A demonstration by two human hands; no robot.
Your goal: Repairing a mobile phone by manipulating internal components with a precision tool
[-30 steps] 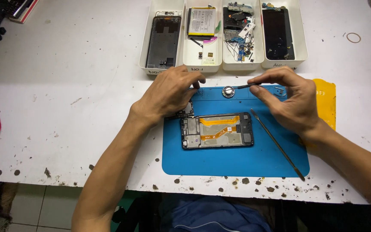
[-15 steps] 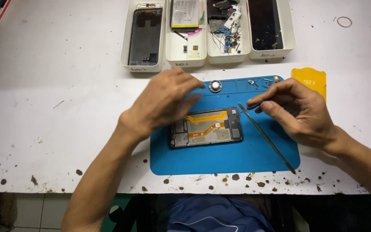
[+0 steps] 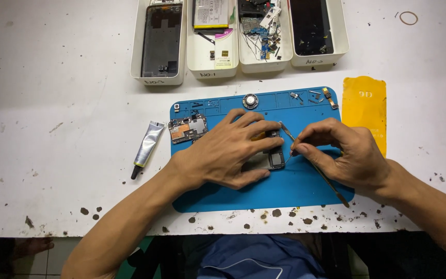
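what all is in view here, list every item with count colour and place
work mat: 1, blue, on the table in front of the person
opened phone: 1, dark, on the mat, mostly under the left hand
thin tool: 1, metal, in the right hand, tip at the phone
circuit board: 1, dark, mat's left edge
round part: 1, silver, mat's top edge
glue tube: 1, silver with a black tip, left of the mat
film sheet: 1, yellow, right of the mat
trays: 4, white, in a row at the back, holding phone parts
table: 1, white, stained
left hand: 1, pressing on the phone
right hand: 1, gripping the tool
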